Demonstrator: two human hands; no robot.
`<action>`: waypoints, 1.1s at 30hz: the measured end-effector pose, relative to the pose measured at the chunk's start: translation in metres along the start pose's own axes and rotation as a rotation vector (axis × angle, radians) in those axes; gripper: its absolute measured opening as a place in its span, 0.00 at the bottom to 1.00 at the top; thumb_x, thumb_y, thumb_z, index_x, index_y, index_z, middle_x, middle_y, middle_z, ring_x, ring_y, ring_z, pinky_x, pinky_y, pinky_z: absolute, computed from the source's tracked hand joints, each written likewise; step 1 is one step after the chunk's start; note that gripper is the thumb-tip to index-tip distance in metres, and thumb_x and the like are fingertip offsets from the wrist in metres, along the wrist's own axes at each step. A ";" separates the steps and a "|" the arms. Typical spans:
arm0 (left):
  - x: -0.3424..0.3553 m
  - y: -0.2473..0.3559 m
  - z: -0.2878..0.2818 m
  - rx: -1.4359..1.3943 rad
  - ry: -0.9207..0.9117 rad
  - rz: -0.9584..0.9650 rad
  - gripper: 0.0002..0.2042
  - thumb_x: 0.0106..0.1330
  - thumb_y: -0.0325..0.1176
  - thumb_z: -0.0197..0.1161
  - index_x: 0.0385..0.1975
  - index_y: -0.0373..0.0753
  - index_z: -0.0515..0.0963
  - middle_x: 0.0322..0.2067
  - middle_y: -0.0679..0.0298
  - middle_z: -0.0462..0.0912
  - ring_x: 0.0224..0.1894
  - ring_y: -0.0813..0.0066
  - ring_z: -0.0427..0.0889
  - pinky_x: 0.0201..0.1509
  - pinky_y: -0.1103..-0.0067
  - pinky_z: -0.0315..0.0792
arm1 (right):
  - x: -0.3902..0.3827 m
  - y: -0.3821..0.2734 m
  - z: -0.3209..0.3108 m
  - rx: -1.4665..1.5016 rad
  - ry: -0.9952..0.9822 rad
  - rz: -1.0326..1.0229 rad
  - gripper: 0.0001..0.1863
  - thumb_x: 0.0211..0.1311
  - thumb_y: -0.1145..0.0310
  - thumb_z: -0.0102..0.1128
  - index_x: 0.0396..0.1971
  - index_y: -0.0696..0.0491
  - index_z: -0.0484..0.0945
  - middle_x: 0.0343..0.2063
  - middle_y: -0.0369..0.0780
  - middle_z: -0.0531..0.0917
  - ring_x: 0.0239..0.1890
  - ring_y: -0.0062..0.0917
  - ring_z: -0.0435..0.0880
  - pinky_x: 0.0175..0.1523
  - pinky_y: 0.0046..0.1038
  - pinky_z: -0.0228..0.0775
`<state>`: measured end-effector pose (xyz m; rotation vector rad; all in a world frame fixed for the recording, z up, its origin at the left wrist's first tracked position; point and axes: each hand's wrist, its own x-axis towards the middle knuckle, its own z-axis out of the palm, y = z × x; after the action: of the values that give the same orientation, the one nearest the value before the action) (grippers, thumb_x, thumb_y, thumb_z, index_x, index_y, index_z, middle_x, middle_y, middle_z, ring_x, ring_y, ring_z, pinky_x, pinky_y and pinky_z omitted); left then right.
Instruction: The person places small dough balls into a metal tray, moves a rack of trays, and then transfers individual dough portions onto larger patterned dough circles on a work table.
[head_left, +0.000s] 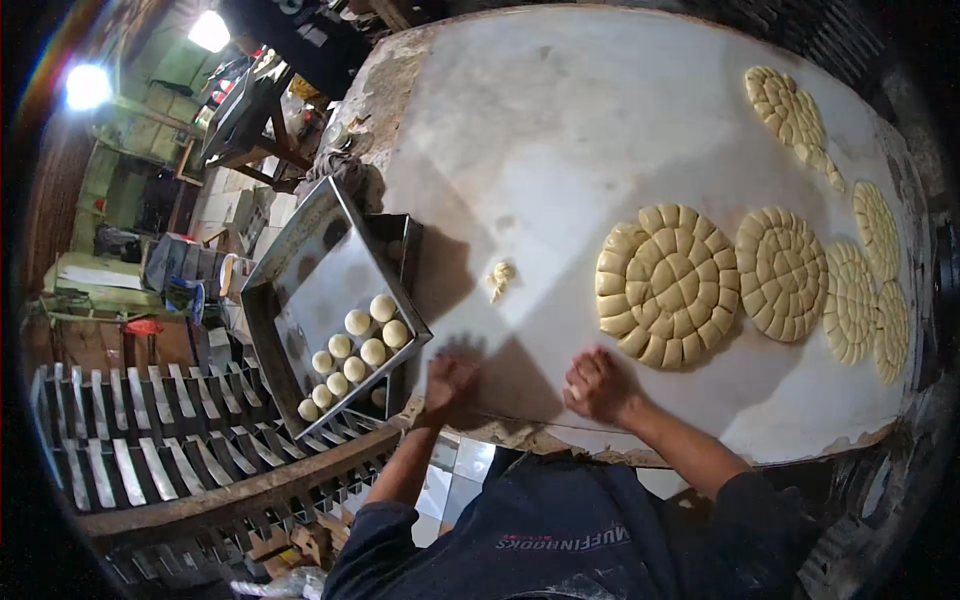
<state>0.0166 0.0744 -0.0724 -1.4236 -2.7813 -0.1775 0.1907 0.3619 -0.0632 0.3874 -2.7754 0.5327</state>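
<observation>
My left hand (453, 378) is over the near edge of the pale worktable (520, 70), beside the corner of a metal tray (330, 260). Motion smears its fingers, so I cannot make out their shape. Further right, my right hand (595, 384) is at the table surface with its fingers curled in; whatever may be inside is hidden. Several round dough balls (353, 369) sit in rows in the tray's near part. A small heap of dough scraps (500, 280) lies on the table beyond my hands. Right of it rests a big dough disc (668, 285) cut into many pieces.
More cut dough discs (782, 273) spread toward the table's right edge, with a partial one (790, 115) at the far right. Under the tray is another dark metal tray (405, 240). A rack of metal slats (150, 430) stands at left, and a small wooden table (255, 125) behind.
</observation>
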 end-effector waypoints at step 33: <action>-0.102 -0.137 -0.203 -0.762 0.158 -0.050 0.21 0.65 0.29 0.62 0.59 0.37 0.74 0.51 0.55 0.80 0.58 0.56 0.76 0.66 0.62 0.67 | 0.150 -0.078 -0.056 0.656 -0.143 1.163 0.14 0.71 0.67 0.51 0.38 0.62 0.81 0.36 0.43 0.82 0.39 0.33 0.83 0.49 0.37 0.78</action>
<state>-0.0430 -0.1090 0.1096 -1.3296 -2.7193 -1.3999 0.0898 0.2830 0.0605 -1.1941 -2.6030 1.6895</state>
